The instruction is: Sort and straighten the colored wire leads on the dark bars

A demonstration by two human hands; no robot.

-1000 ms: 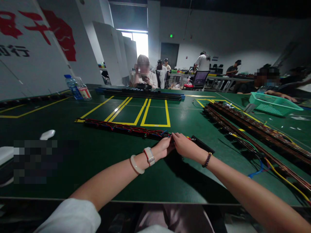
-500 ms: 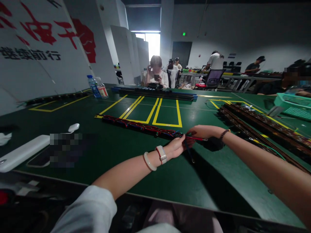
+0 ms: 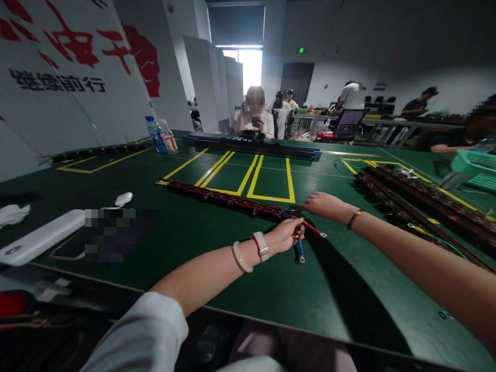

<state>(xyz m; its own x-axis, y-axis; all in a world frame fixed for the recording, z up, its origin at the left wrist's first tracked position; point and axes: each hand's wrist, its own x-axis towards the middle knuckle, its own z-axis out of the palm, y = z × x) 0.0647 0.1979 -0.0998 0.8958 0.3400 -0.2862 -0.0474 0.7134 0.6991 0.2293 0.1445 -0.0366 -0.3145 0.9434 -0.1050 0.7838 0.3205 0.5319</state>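
Observation:
A long wire harness (image 3: 228,199) of red, blue and black wires lies slantwise across the green table. Its near right end is gripped in my left hand (image 3: 287,235), fingers curled around the wires. Out of that grip stick a red wire (image 3: 314,229) with a ring terminal, pointing right, and a blue wire (image 3: 301,251) with a ring terminal, hanging toward me. Just above and to the right is my right hand (image 3: 327,205), its fingertips pinched together beside the harness end. Whatever those fingertips may hold is too small to make out.
Brown-black harness bundles (image 3: 391,206) lie on the right, near a green basket (image 3: 476,168). Two bottles (image 3: 161,137) stand at the back left. A white elongated device (image 3: 42,237) lies on the left. A person (image 3: 253,116) sits across the table.
My right hand has moved slightly up and away from the red wire, whose terminal now shows. The wires in my left hand now fan out more. The view has shifted slightly.

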